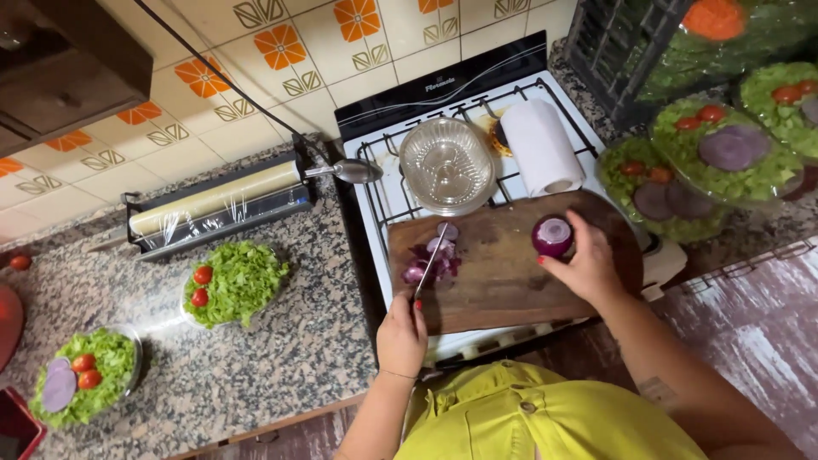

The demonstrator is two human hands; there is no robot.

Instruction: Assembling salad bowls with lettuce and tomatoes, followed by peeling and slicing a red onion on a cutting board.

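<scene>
Head view: left hand (402,334) gripping knife (431,262), right hand (586,266) clasping halved red onion (553,235) on cutting board (511,285).

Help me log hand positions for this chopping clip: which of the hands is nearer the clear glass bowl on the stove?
Right. The right hand, gripping the halved red onion, sits beside and below the clear glass bowl. The left hand, holding the knife, is farther down.

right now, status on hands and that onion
Left hand gripping knife, tip in onion slices. Right hand on red onion half. Cutting board otherwise unobstructed.
</scene>
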